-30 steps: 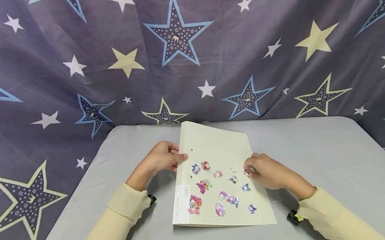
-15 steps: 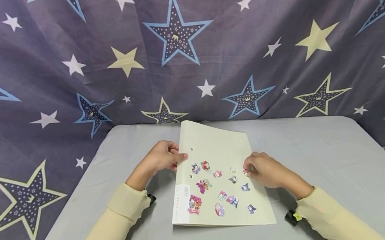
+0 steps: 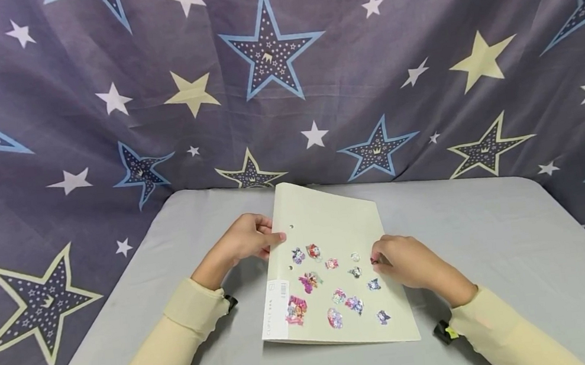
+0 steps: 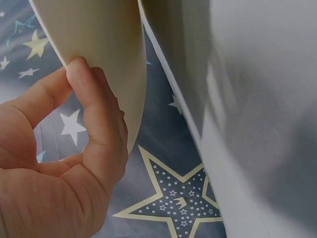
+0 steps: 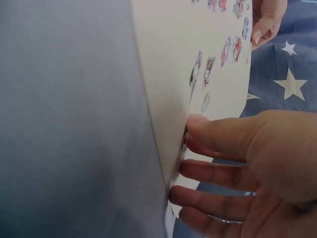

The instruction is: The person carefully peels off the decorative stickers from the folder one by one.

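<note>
A cream clip file [image 3: 330,214] lies tilted on the table, with several shiny cartoon stickers [image 3: 353,305] on its cover. My left hand [image 3: 247,238] pinches the file's left edge between thumb and fingers. In the left wrist view the held cover [image 4: 99,29] stands raised, its sheet curving away from the fingertips. Near the file's right edge, my right hand [image 3: 408,261] pinches a small sticker [image 5: 185,140] between thumb and index finger. Most of that sticker is hidden by the fingers. The other right fingertips rest on the cover.
The file sits on a grey cloth-covered table [image 3: 490,233]. A white label [image 3: 274,309] with a barcode marks the file's lower left, and two punched holes show near its left side. Behind the table hangs a dark curtain [image 3: 348,99] with stars.
The sticker in my right fingers shows less of its red face and now looks like a thin dark edge. My left hand keeps its hold on the file.
</note>
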Tool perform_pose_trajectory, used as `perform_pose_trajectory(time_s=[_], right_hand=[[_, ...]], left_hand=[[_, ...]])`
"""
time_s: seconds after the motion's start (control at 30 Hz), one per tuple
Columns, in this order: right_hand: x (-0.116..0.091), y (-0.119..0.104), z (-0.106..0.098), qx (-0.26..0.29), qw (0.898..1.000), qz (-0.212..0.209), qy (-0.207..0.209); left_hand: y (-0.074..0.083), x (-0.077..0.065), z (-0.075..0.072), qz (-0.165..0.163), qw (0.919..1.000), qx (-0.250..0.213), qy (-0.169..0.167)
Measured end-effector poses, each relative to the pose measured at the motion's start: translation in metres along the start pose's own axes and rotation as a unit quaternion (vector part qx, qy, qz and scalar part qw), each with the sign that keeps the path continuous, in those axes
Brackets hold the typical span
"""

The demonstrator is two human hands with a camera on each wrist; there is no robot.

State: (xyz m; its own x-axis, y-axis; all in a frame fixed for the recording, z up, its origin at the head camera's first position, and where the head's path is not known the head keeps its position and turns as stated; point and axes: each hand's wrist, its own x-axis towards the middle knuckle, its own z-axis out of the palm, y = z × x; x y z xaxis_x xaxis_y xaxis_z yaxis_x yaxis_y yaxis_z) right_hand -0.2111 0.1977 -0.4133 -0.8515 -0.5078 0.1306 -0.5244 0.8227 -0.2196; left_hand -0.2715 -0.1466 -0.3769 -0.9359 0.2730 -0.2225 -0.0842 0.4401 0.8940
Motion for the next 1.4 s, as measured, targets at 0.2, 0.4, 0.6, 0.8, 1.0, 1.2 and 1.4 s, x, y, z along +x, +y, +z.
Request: perform_pose_trajectory(time_s=[0.2, 0.4, 0.6, 0.8, 1.0, 1.2, 1.4], right_hand=[[-0.0012, -0.0036, -0.0005, -0.036, 0.999, -0.02, 0.005], [-0.0013, -0.0038, -0.0002, -0.053, 0.998, -0.043, 0.015], [-0.0019, -0.0034, 0.0009, -0.064, 0.996, -0.051, 0.019], [-0.0015, -0.0037, 0.0032, -0.092, 0.993, -0.07, 0.027], [-0.0013, -0.0041, 0.0041, -0.119, 0.988, -0.093, 0.037], [-0.0016, -0.0024, 0.0056, -0.124, 0.986, -0.102, 0.046], [-0.002, -0.0022, 0.0049, -0.116, 0.987, -0.101, 0.039]], left_hand=[[-0.0004, 0.0001, -0.0003, -0.002, 1.0, -0.003, 0.0], [0.0009, -0.001, -0.0008, 0.0, 1.0, 0.001, 0.0], [0.0025, -0.0018, -0.0015, 0.0, 1.0, 0.005, 0.001], [0.0019, -0.0015, -0.0016, -0.004, 1.0, 0.002, 0.001], [0.0, 0.0003, -0.0016, -0.003, 1.0, 0.004, 0.004], [-0.0008, 0.0019, -0.0016, -0.005, 1.0, 0.006, 0.006], [-0.0019, 0.0024, -0.0014, -0.009, 0.9999, 0.01, 0.01]])
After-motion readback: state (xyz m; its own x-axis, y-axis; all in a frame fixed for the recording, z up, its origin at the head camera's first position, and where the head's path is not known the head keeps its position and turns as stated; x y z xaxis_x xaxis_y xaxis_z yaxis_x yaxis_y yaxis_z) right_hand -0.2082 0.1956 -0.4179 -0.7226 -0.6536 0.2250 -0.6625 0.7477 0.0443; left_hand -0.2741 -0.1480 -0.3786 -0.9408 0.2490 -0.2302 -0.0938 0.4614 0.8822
